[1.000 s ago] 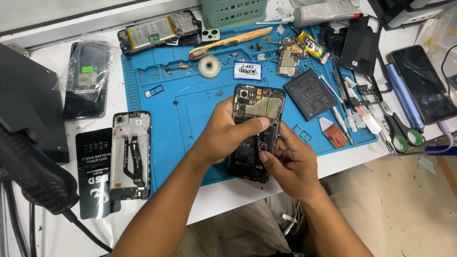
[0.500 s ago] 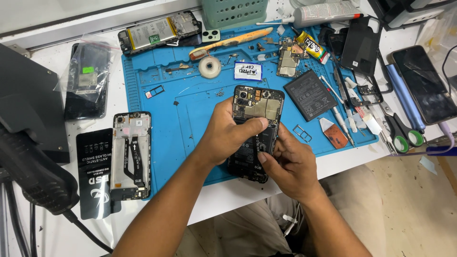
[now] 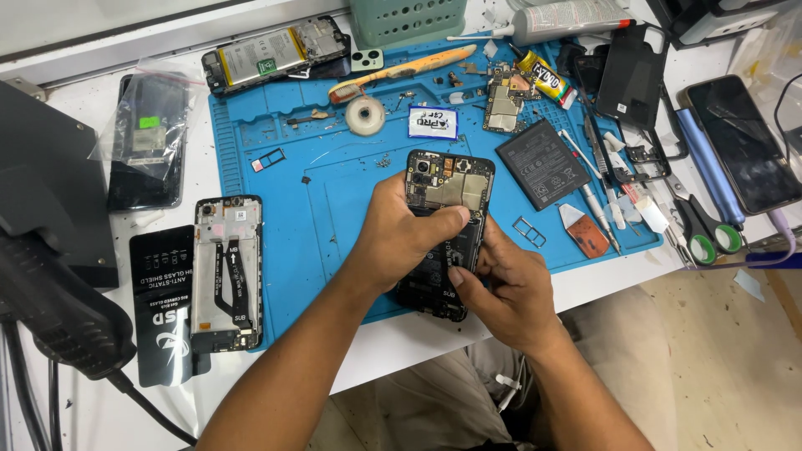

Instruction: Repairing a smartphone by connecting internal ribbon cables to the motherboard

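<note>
The open phone [image 3: 447,225] lies on the blue mat [image 3: 276,184]. The left hand [image 3: 401,238] holds it in a closed grip; the right hand [image 3: 505,288] pinches its lower edge. Pressing hard could snap tiny parts inside.

Matt blue rubbery mat [image 3: 284,209], glossy phone glass [image 3: 743,142]

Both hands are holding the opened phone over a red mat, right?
Not quite. Both hands, left and right, do hold the opened phone, but the mat is blue, not red. The head view shows it.
</note>
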